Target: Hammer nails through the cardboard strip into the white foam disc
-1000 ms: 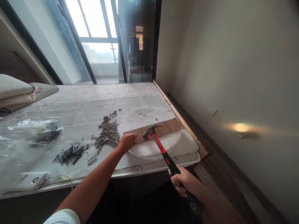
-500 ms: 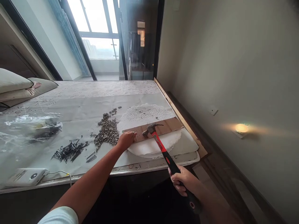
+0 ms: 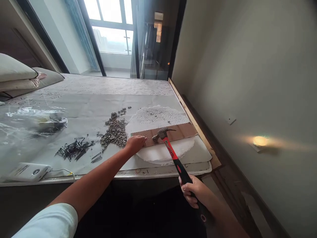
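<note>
My right hand (image 3: pixel 192 190) is wrapped round the black grip of a red-and-black claw hammer (image 3: pixel 171 150). The hammer's head hovers low at the brown board (image 3: pixel 179 131), a little to the right of my left hand (image 3: pixel 135 143). That hand rests at the board's left end with its fingers pinched together; whatever they hold is too small to make out. Small dots mark the board near the fingers. Beneath the board lies a white, rough-edged round slab (image 3: pixel 162 114). A heap of grey stone bits (image 3: pixel 115 132) sits just left of it.
Dark nails (image 3: pixel 74 147) lie piled on the grey sheet (image 3: pixel 86 115), with several loose nails (image 3: pixel 96 158) beside them. Further left are a clear plastic bag (image 3: pixel 37 122) and a white power bank (image 3: pixel 31 172) with a cable. A wooden rail (image 3: pixel 185 105) edges the mattress on the right.
The view has tilted slightly, shifting the scene. My left hand keeps its place at the board's left end, and the hammer stays low beside it with little visible movement.
</note>
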A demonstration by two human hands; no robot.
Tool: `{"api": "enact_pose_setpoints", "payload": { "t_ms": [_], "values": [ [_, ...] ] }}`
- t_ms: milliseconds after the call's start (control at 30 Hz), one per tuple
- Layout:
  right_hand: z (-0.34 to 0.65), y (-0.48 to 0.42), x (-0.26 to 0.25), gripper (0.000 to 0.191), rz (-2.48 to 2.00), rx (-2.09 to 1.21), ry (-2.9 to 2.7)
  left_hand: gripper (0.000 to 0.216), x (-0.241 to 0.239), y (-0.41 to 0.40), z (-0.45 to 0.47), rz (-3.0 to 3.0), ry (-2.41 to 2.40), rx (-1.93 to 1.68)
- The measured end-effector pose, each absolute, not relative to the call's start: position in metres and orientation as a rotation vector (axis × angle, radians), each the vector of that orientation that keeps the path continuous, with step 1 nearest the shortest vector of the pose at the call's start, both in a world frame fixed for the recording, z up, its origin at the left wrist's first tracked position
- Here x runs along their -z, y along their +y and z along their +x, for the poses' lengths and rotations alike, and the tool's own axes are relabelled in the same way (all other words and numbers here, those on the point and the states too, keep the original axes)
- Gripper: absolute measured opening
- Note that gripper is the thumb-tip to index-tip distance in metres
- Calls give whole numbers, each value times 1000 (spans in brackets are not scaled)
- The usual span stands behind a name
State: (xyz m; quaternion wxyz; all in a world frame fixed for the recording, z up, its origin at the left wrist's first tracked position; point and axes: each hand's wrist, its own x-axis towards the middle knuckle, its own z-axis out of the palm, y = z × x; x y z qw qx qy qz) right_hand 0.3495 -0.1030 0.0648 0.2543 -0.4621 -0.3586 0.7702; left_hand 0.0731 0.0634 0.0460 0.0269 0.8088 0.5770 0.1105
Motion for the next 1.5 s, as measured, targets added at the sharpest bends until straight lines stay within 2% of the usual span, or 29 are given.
{"api": "enact_pose_setpoints", "payload": {
  "t_ms": [367,600,900,1133,1333,1500],
  "values": [
    [345,-104,-74,24,-1350,-2065,-1008,42,-55,63,79,2543,1771,-175],
    [336,-104,-73,19,-1314,-1957,-1142,38,-56,58,70,2475,1687,-490],
    [331,-108,-113,18,-1420,-1856,-1288,17,-39,58,71,2122,1678,-989],
    [321,-110,-148,13,-1525,-1756,-1478,12,-25,66,72,2087,1687,-1048],
    [305,-106,-154,14,-1613,-1733,-1589,18,-27,63,70,2089,1733,-1032],
    [306,-106,-163,13,-1583,-1605,-1612,15,-31,61,69,2087,1700,-1025]
  ]
}}
